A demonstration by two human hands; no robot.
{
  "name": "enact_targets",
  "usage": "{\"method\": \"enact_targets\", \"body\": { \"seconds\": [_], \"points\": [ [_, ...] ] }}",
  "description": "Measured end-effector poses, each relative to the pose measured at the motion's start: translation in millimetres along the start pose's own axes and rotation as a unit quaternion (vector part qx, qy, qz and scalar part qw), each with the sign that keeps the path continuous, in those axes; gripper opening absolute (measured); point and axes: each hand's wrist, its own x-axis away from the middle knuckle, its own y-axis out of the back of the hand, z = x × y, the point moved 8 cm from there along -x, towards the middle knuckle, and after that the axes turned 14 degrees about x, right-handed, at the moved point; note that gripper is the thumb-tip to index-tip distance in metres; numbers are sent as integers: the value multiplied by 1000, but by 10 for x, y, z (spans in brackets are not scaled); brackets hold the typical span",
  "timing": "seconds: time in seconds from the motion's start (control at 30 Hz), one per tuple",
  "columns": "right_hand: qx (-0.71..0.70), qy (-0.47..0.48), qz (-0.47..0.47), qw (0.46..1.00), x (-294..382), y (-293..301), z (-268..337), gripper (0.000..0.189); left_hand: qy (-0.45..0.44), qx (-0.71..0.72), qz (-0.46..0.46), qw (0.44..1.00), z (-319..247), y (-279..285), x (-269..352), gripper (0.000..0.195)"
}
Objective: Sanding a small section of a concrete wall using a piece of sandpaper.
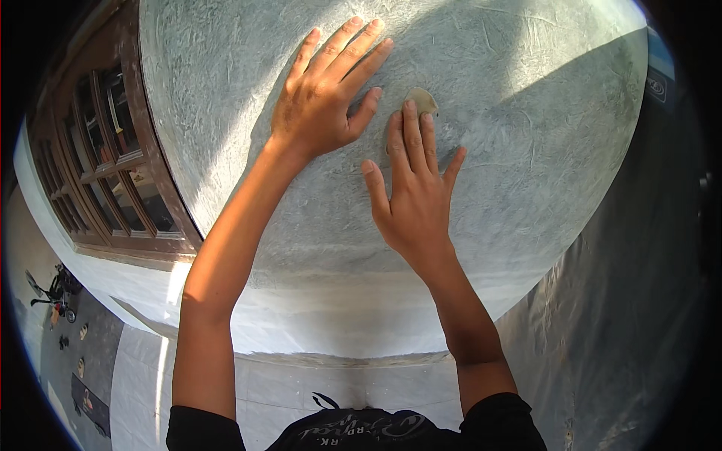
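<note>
A grey, rough-textured plastered wall [485, 214] rises in front of me. My left hand [324, 96] lies on it with the palm towards the surface and the fingers spread, holding nothing that shows. Lower and to the right, my right hand [416, 180] presses a thin beige disc or pad [422, 101] flat against the wall under its three middle fingertips. The top of the pad sticks out above the fingers; the rest is hidden beneath them. What the pad is made of cannot be told. Thumb and little finger of that hand stand apart.
A brown wooden window frame with glass panes [135, 169] is at the left. Grey floor tiles [271, 383] lie below the wall. A dark sheet or curtain [609, 315] hangs at the right. A small wheeled object [59, 293] and sandals [83, 331] are at the far left.
</note>
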Motion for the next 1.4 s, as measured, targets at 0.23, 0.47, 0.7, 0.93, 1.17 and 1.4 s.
{"method": "enact_targets", "body": {
  "seconds": [0.23, 0.47, 0.7, 0.93, 1.17, 1.4],
  "points": [
    [-3, 10, -51, 999, -450, 187, -46, 65, -12, 20, -25, 999, 0, 7, 1, 54],
    [8, 8, -45, 999, -694, 244, -60, 64, -269, 108, -253, 923, 192, -158, 76, 57],
    [0, -16, -16, 1000, -252, 52, 108, 66, -282, 72, -245, 925, 219, -133, 123, 57],
    [26, 14, -8, 1000, -221, 94, 95, 67, -259, 101, -245, 929, 206, -119, 133, 53],
    [-1, 31, -47, 998, -705, 299, -81, 65, -236, 132, -253, 929, 203, -116, 118, 47],
    [18, 30, -75, 997, -725, 342, -105, 65, -37, 33, -40, 998, -89, 27, -98, 48]
  ]
}}
